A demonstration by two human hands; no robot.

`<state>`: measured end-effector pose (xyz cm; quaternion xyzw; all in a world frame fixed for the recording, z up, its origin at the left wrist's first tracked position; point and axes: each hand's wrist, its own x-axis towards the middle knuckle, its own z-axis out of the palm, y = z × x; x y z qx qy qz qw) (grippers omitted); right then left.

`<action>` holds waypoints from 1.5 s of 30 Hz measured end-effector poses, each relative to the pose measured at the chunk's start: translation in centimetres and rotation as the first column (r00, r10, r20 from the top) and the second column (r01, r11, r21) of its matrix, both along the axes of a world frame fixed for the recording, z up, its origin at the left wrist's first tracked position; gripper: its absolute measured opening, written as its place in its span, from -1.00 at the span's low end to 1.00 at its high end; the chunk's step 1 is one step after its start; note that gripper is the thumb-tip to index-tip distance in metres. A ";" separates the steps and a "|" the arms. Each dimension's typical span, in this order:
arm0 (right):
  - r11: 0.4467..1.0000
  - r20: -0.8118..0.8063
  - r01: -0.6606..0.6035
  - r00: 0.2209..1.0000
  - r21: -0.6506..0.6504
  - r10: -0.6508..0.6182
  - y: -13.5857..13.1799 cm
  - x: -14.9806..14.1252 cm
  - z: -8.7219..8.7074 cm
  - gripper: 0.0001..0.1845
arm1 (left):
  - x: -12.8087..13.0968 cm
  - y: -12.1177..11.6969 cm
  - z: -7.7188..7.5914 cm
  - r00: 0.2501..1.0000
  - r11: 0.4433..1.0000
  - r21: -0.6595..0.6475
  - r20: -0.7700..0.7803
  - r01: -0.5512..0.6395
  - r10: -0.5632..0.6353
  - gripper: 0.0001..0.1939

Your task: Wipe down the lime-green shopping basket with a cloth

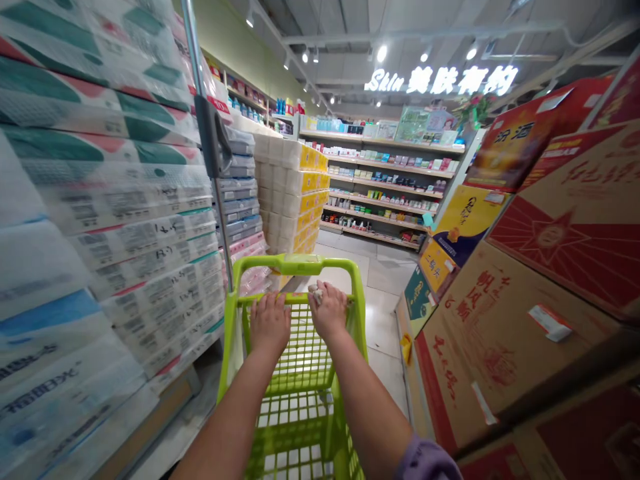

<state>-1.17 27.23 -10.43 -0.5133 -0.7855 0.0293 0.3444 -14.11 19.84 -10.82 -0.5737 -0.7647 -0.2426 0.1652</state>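
A bright green plastic shopping cart (231,353) with slatted basket walls stands right in front of me. My left hand (271,322) lies over the cart's crossbar (299,299), its fingers curled round it. A little to the right, my right hand (329,310) also grips that bar. At the right hand's fingertips shows a small whitish thing (316,292), too small to name. Beyond both hands rises the cart's upper green frame (300,265). The part of the basket in view shows the pale floor through its slats.
Wrapped tissue packs (150,193) are stacked high on the left, near a grey pole with a dark handle (213,137). Cardboard cartons (505,320) line the right side. Tiled floor (383,320) runs between them towards shelves of small boxes (385,177) under a lit sign (440,80).
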 end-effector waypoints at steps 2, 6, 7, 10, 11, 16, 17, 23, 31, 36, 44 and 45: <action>0.999 -0.020 -0.032 0.999 0.029 0.033 0.1 0.2 -0.4 -0.53 | -0.3 -0.1 -0.1 1.000 1.000 -0.022 -0.022 -0.009 0.008 -0.53; 0.998 -0.171 0.037 0.985 0.060 -0.027 0.9 1.2 0.1 -0.59 | -0.4 -0.2 -0.3 0.999 0.997 -0.071 -0.038 -0.009 0.006 -0.47; 0.998 -0.186 0.054 0.981 0.040 -0.046 1.0 1.4 0.2 -0.62 | -0.4 -0.2 -0.3 0.999 0.997 -0.080 -0.041 -0.004 0.001 -0.46; 0.999 -0.131 0.039 0.991 0.007 -0.038 0.7 1.3 0.2 -0.68 | -0.1 -0.2 -0.5 0.999 0.996 -0.084 -0.049 -0.002 -0.002 -0.45; 1.000 -0.093 0.013 0.996 0.016 -0.011 0.4 1.0 0.1 -0.68 | 0.1 -0.1 -0.6 0.999 0.997 -0.080 -0.051 -0.007 0.003 -0.45; 0.985 0.062 -0.170 0.984 0.043 0.167 -0.8 0.4 -0.1 -0.57 | 0.4 -0.1 -0.9 0.998 0.998 -0.058 -0.060 -0.017 0.014 -0.43; 0.987 0.063 -0.159 0.986 0.033 0.157 -0.8 0.5 -0.1 -0.56 | 0.4 -0.1 -0.9 0.998 0.998 -0.055 -0.061 -0.014 0.011 -0.43; 0.995 -0.036 0.098 0.994 -0.001 -0.098 -0.4 1.0 -0.3 -0.56 | 0.4 -0.3 -0.8 0.998 0.998 -0.067 -0.062 -0.002 -0.002 -0.44; 0.991 0.021 -0.118 0.993 0.063 0.117 -1.3 0.8 -0.6 -0.56 | 0.7 -0.4 -1.2 0.997 0.999 -0.051 -0.076 -0.003 -0.001 -0.44; 0.992 -0.109 0.124 0.986 -0.013 -0.125 -0.8 1.6 -0.2 -0.57 | 0.7 -0.4 -1.2 0.997 0.998 -0.063 -0.071 -0.003 -0.001 -0.43; 0.995 -0.188 0.074 0.980 0.072 -0.059 -0.1 2.1 0.1 -0.51 | 0.3 -0.5 -1.2 0.996 0.999 -0.035 -0.089 0.001 -0.004 -0.43; 0.985 -0.221 0.136 0.969 0.110 -0.109 0.1 2.4 0.3 -0.50 | 0.3 -0.5 -1.2 0.996 0.999 -0.032 -0.090 0.000 -0.003 -0.43</action>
